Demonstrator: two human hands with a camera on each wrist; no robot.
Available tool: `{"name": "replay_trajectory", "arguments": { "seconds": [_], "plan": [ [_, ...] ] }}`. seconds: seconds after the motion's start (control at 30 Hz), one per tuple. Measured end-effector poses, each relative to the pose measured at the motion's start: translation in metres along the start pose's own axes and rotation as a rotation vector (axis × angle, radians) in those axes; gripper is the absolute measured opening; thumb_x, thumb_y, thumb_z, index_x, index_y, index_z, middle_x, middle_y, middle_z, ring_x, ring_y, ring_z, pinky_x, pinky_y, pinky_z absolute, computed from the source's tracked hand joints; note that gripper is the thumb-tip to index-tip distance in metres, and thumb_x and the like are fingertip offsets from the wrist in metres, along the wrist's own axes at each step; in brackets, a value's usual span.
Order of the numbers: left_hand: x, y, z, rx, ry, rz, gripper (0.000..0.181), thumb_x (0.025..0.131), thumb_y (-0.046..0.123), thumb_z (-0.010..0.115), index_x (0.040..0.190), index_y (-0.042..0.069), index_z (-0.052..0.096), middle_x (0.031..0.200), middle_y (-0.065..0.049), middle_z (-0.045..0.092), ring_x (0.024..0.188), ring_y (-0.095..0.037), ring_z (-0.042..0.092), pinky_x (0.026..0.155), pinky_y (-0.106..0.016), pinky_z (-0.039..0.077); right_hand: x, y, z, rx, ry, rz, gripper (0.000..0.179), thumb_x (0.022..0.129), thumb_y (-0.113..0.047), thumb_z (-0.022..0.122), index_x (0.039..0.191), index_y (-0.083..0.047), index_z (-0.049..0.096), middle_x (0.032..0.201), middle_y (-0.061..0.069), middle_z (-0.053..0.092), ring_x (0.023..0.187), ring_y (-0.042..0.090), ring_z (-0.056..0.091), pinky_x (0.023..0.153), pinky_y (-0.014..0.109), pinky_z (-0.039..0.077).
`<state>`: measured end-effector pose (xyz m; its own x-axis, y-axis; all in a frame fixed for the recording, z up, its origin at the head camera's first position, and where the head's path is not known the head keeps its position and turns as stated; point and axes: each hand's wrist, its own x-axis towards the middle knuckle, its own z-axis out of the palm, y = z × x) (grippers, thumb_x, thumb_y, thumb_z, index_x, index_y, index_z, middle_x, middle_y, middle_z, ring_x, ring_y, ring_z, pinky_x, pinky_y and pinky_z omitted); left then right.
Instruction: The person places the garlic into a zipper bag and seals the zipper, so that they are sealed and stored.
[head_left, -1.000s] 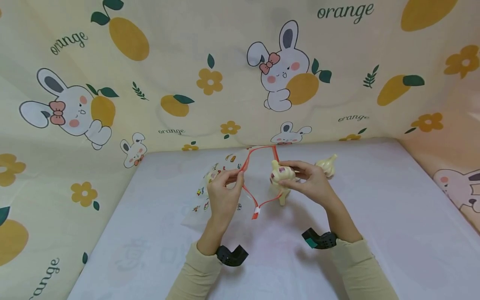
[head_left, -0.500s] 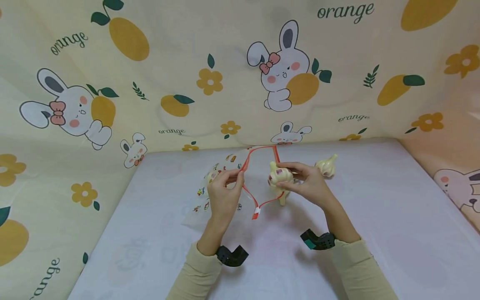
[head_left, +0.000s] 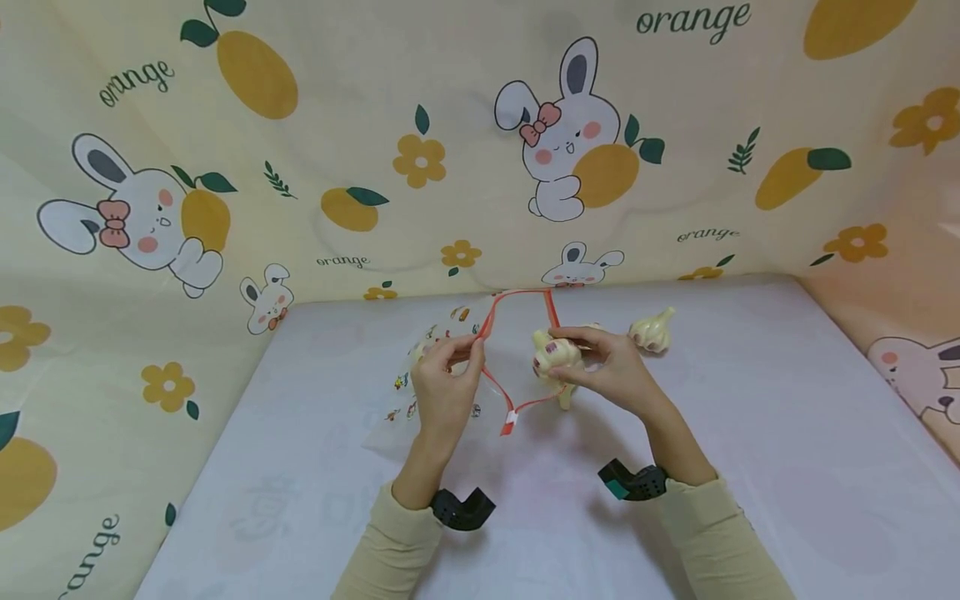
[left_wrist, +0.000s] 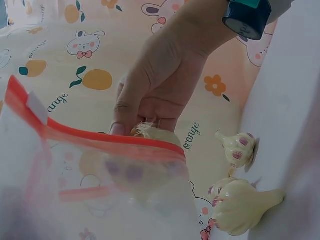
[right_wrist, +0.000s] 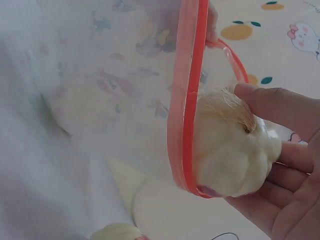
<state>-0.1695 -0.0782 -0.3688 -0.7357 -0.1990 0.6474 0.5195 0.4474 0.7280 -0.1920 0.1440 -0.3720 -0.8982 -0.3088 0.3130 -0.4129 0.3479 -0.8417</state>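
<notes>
My left hand (head_left: 444,387) pinches the red zip edge of a clear printed zip bag (head_left: 397,429), keeping its mouth spread wide. From the other side, my right hand (head_left: 621,371) grips a pale garlic bulb (head_left: 561,357) between thumb and fingers. In the right wrist view that garlic bulb (right_wrist: 232,150) has its root end showing and is partly within the red rim (right_wrist: 189,115). Through the hazy plastic in the left wrist view, part of the bulb shows behind the bag wall (left_wrist: 125,200). A pale shape (right_wrist: 85,107) lies deeper in the bag.
One garlic bulb (head_left: 651,332) sits on the white table (head_left: 750,433) to the right of my right hand. Another bulb (head_left: 566,398) lies below the held one, mostly hidden. A cloth printed with rabbits (head_left: 577,142) rises behind the table.
My right hand has shifted a little left with the garlic bulb, whose stem has tipped further left toward the bag mouth. The left hand keeps its hold on the zip edge.
</notes>
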Motion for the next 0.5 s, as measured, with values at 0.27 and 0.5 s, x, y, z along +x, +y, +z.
{"name": "replay_trajectory", "arguments": {
  "seconds": [0.27,0.5],
  "plan": [
    [0.0,0.0004,-0.0003,0.011,-0.007,-0.009,0.011,0.086,0.005,0.069,0.09,-0.004,0.073,0.079,-0.016,0.073,0.072,-0.025,0.071,0.071,-0.032,0.062,-0.0002,-0.0015,0.0006,0.027,-0.027,-0.006,0.052,0.077,-0.006,0.079,0.125,0.0,0.061,0.124,0.019,0.067,0.106,0.001,0.065,0.092,0.012,0.052],
    [0.0008,0.0001,-0.0014,0.01,0.002,-0.015,0.011,0.086,0.005,0.068,0.09,-0.004,0.073,0.079,-0.017,0.072,0.073,-0.026,0.071,0.071,-0.032,0.061,0.0003,0.0016,-0.0027,0.006,-0.03,0.021,0.048,0.081,-0.007,0.074,0.127,0.0,0.06,0.129,0.021,0.062,0.12,0.036,0.061,0.1,0.033,0.053]
  ]
}}
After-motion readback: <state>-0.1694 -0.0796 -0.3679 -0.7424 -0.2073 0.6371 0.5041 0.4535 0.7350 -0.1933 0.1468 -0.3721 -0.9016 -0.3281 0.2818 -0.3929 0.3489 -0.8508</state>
